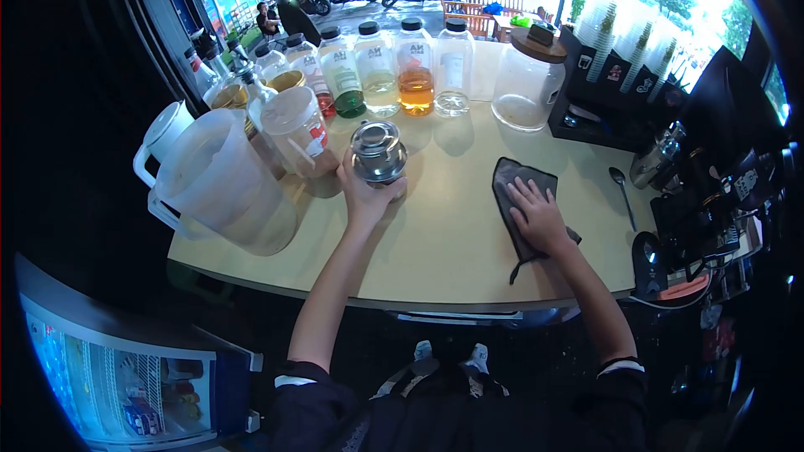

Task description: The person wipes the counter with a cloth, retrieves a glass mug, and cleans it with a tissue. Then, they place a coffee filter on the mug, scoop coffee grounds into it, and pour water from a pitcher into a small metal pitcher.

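My left hand (367, 194) is wrapped round the lower part of a shiny metal drip coffee filter (379, 151) with a lid. What supports the filter is mostly hidden by my fingers. A clear plastic jug (295, 130) stands just left of that hand. On the right, my right hand (536, 216) lies flat with fingers spread on a dark grey cloth (512, 177). The cloth rests partly crumpled on the pale tabletop (444, 243).
A large frosted pitcher (226, 184) stands at left. Several black-capped bottles (416, 75) line the back, beside a wooden-lidded jar (528, 88). At right are a cup holder (615, 67), a long spoon (624, 197) and a metal shaker (657, 155). A glass-door fridge (126, 368) is lower left.
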Available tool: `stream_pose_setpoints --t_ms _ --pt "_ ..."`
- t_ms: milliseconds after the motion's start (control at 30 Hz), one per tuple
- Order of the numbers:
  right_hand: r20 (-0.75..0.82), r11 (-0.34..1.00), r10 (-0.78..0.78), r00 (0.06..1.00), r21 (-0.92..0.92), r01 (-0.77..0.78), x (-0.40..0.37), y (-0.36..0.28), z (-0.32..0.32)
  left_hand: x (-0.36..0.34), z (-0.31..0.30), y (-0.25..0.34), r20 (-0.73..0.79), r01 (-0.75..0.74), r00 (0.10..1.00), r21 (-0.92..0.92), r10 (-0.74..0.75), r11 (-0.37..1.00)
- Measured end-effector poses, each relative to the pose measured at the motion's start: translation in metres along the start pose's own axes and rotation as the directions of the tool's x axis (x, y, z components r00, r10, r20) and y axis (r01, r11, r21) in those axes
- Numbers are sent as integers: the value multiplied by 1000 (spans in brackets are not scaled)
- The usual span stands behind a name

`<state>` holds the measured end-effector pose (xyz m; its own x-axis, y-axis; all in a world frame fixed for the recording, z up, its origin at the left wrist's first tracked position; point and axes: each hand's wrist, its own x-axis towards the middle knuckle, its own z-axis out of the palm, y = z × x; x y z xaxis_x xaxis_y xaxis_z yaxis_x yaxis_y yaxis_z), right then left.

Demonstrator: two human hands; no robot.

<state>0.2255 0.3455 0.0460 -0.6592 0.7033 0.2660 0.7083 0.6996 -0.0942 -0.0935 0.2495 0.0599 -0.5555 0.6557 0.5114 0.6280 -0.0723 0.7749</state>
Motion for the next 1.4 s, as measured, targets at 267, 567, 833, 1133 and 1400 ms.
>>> stream_pose_setpoints --t_ms 267,567,833,1133,1400 --pt "19 883 -466 885 77 463 -13 -154 6 -52 -34 -13 186 277 958 -378 -220 883" --pt "92 748 -664 742 60 661 33 -301 46 -122 -97 56 -49 69 993 -529 -111 846" --pt "-111 871 -388 915 279 403 -56 -138 1 -159 -6 98 141 135 987 -493 -74 860" --pt "-174 941 339 925 35 -338 -178 78 -39 -229 78 174 325 148 946 -467 13 872" --pt "-326 921 383 864 59 -386 -246 71 -43 -261 83 186 441 220 897 -513 36 830"
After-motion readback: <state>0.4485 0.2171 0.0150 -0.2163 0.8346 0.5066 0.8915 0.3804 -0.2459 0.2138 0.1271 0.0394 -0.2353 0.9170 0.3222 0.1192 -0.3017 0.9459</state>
